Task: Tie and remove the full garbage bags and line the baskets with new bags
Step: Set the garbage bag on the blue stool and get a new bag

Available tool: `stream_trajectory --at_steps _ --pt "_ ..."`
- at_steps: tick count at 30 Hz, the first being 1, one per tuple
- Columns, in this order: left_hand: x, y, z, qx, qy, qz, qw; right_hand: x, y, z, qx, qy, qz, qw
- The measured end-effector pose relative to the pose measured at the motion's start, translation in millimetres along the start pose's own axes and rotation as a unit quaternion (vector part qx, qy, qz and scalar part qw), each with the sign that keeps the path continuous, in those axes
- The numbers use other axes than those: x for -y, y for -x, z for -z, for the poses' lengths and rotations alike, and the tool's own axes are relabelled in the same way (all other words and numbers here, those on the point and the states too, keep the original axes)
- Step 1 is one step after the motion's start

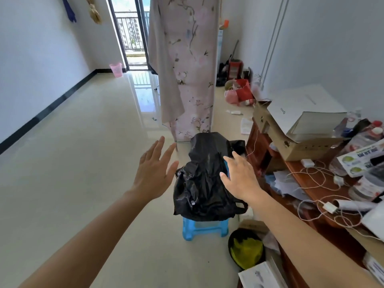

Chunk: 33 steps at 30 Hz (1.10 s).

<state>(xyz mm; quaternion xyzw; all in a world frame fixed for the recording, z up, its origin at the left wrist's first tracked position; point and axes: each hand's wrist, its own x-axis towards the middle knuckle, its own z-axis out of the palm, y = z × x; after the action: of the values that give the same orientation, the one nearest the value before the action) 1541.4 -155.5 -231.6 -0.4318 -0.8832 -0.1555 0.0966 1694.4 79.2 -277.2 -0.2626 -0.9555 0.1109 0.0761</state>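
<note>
**Now: both hands spread at the black bags on the stool**

Right in front of you, a heap of black garbage bags (204,183) sits on a small blue plastic stool (204,227) on the glossy cream tile floor (83,163). The plastic is thin, shiny and heavily crumpled, with a loop handle sticking out at its lower right edge.

Your right hand (239,179) lies against the heap's right side, fingers spread and flat, pinching nothing. Your left hand (154,173) hovers just left of the bags, palm forward, fingers fanned wide, its grip empty too.

Beside the stool stands a reddish wooden bench (307,177), cluttered with tangled white cables, loose papers and an open cardboard box (291,142); the printing on the packets there is too blurred to read. Behind the bags hangs a pale floral curtain (187,59). Far off by the balcony door stands a pink slatted basket (115,69).
</note>
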Motion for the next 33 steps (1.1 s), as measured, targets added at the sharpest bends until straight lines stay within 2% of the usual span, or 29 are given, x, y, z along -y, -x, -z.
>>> stream_trajectory --at_steps 3,11,15,18,21,24,27,30,33 --pt "47 -56 -46 0.029 0.027 0.019 0.999 -1 -58 -41 0.017 0.008 -0.030 0.999" --pt "113 -168 -173 0.219 0.094 0.018 0.971 -18 -159 -141 0.112 -0.054 -0.199 0.972" --pt "120 -183 -250 0.323 0.184 0.096 0.923 -40 -179 -195 0.143 -0.105 -0.285 0.942" --pt "124 -175 -326 0.371 0.237 0.179 0.880 -62 -185 -256 0.163 -0.144 -0.324 0.921" --pt "123 -161 -406 0.376 0.267 0.272 0.845 -81 -187 -327 0.183 -0.167 -0.348 0.904" --pt "116 -145 -473 0.348 0.302 0.373 0.805 -90 -183 -389 0.192 -0.184 -0.366 0.892" --pt "113 -130 -518 0.323 0.326 0.431 0.777 -94 -182 -433 0.190 -0.233 -0.363 0.882" --pt "112 -129 -531 0.291 0.308 0.443 0.790 -96 -185 -449 0.189 -0.254 -0.378 0.870" --pt "117 -144 -508 0.259 0.325 0.404 0.815 -90 -200 -438 0.168 -0.231 -0.359 0.888"
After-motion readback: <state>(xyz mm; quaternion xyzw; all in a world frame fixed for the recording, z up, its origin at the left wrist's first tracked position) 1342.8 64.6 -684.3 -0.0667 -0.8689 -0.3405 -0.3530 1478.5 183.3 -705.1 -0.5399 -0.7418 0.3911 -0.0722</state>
